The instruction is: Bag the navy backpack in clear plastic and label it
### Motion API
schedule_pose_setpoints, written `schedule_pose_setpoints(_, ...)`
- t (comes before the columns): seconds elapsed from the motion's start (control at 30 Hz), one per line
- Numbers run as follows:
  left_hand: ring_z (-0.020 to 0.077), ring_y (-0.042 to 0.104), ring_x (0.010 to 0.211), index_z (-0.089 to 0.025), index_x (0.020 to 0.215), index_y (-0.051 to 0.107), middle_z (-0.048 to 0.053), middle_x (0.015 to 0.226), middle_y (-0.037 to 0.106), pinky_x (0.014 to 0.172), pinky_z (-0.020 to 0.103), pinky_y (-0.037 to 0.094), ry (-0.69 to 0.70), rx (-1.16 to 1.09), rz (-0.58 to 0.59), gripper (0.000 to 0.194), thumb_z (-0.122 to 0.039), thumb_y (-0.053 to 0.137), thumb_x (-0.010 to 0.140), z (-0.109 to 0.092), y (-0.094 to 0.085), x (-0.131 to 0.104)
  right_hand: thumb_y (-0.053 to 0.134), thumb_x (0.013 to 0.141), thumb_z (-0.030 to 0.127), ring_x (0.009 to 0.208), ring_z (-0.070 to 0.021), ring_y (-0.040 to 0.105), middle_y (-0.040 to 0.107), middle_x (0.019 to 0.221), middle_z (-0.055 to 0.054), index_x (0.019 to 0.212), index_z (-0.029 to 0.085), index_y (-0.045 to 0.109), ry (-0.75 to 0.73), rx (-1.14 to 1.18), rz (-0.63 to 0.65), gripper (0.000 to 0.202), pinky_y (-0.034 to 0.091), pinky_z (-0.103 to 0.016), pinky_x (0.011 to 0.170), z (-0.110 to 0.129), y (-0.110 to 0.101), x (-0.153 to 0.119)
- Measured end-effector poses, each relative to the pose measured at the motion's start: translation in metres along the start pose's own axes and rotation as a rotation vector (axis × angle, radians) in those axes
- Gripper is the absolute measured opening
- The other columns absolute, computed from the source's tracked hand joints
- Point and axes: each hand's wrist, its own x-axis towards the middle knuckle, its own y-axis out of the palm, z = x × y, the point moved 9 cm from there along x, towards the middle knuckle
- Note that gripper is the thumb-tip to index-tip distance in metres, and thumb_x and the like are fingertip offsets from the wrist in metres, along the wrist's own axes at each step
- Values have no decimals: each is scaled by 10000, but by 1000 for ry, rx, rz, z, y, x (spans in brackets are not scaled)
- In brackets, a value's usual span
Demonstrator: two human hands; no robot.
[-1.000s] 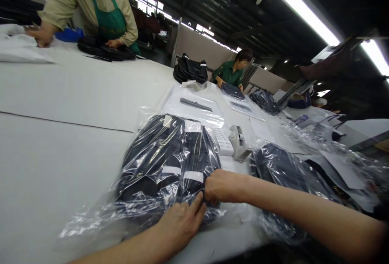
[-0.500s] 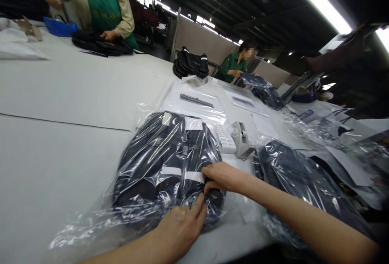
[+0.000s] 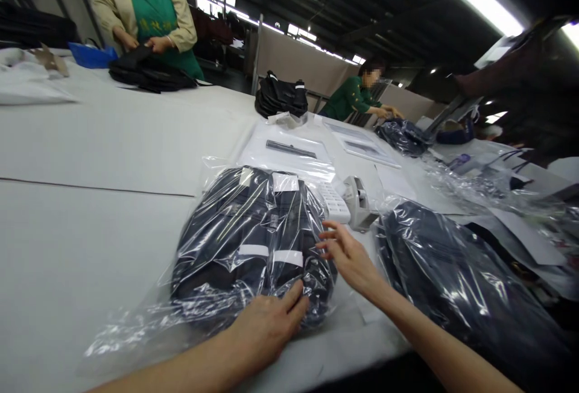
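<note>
Hands spread, the left (image 3: 266, 326) lay flat on the near edge of the bagged dark garment (image 3: 253, 242) on the desk (image 3: 90, 224) while the right (image 3: 346, 254) hovered empty beside it; the bundle looked soft, light, probably slippery, best gripped through the folded cloth.

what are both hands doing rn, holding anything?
Left hand: open, flat, pressing on the near end of the bagged dark garment.
Right hand: open, fingers spread, holding nothing, at the bag's right edge.
</note>
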Motion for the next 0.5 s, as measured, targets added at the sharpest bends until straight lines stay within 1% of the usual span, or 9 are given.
schedule_pose_setpoints(0.07,245,656,850,-238,1312,404,104,1426,369,688,366,547,-19,-133,-38,454,-257,470,863,4,-9,-1,430,859,216,748,-149,612,581,928,-46,1132,212,467,-96,57,-161,275,529,-293,647,21,-24,-11)
schedule_pose_setpoints(0.13,244,627,967,-267,1266,466,59,1389,433,804,371,521,-51,-333,-136,370,-292,423,900,12,-22,-2,431,857,170,648,-121,579,585,823,-22,1028,207,505,-232,85,-213,190,498,-247,584,44,-26,-34)
schedule_pose_setpoints(0.17,234,599,1030,-267,1222,512,43,1351,481,873,365,488,-83,-455,-211,329,-300,391,917,19,-29,-4,422,846,134,627,-114,566,581,776,-13,959,205,523,-345,66,-174,167,482,-234,574,59,-15,-49)
schedule_pose_setpoints(0.23,202,560,1085,-243,1105,595,33,1221,591,951,328,427,-191,-710,-374,299,-319,363,932,41,-39,-9,410,797,84,615,-110,555,578,716,-9,824,198,542,-647,-30,9,176,457,-223,570,85,29,-81)
schedule_pose_setpoints(0.27,189,575,1042,-226,1050,618,36,1121,641,925,301,435,-264,-830,-442,293,-337,376,929,53,-40,-12,414,760,78,608,-109,548,581,702,-10,769,194,545,-799,-94,101,174,445,-224,565,92,55,-97)
schedule_pose_setpoints(0.33,147,611,752,-194,985,626,30,850,678,684,234,484,-421,-1057,-525,303,-393,411,910,76,-32,-17,433,682,105,561,-112,511,576,669,-7,682,190,537,-1013,-218,214,134,412,-238,527,92,100,-115)
schedule_pose_setpoints(0.4,80,454,460,-165,952,606,1,675,626,424,178,344,-549,-1287,-565,338,-456,451,877,90,-19,-18,435,634,135,532,-122,471,543,617,-5,633,189,527,-1044,-279,228,107,393,-252,502,80,126,-108)
schedule_pose_setpoints(0.47,33,285,377,-144,914,578,4,685,619,366,163,194,-617,-1483,-635,367,-492,486,845,98,-10,-18,422,636,133,610,-144,501,543,649,-24,657,182,551,-945,-260,244,140,430,-258,563,66,139,-91)
schedule_pose_setpoints(0.5,22,260,375,-136,897,564,23,730,631,369,161,173,-629,-1559,-679,378,-503,499,833,101,-9,-18,418,658,123,681,-155,523,557,701,-38,705,174,574,-868,-236,253,170,451,-263,621,60,141,-83)
